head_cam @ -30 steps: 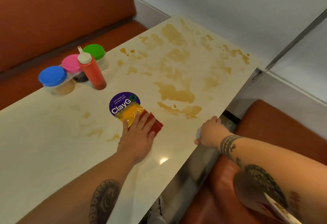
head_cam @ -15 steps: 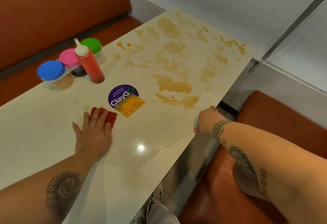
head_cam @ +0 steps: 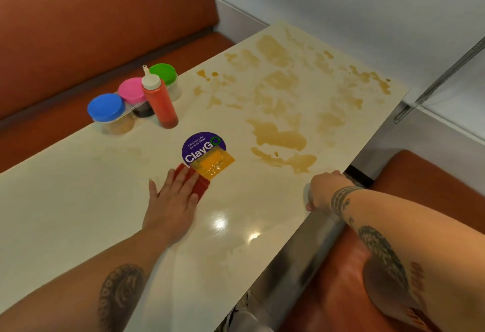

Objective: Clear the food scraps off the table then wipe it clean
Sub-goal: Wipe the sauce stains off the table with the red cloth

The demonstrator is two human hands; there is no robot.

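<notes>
Table (head_cam: pixel 78 200), cream and glossy, runs from lower left to a far corner by the white wall, with orange bench seats (head_cam: pixel 105 17) along both long edges. Brown spill stains (head_cam: pixel 278 137) cover its far half up to the right edge; the near half is plain shiny surface around both arms. The left hand (head_cam: pixel 173 200) lies flat mid-table, fingers straight and together, pressing a red cloth (head_cam: pixel 204 185) whose far corner touches the yellow taped patch (head_cam: pixel 214 162) on the purple ClayGo sticker (head_cam: pixel 199 145). The right hand (head_cam: pixel 325 192) curls over the right edge, near the closest stain. Along the left edge stand an orange squeeze bottle (head_cam: pixel 160 100) and three jars (head_cam: pixel 106 107) lidded blue, pink and green.
</notes>
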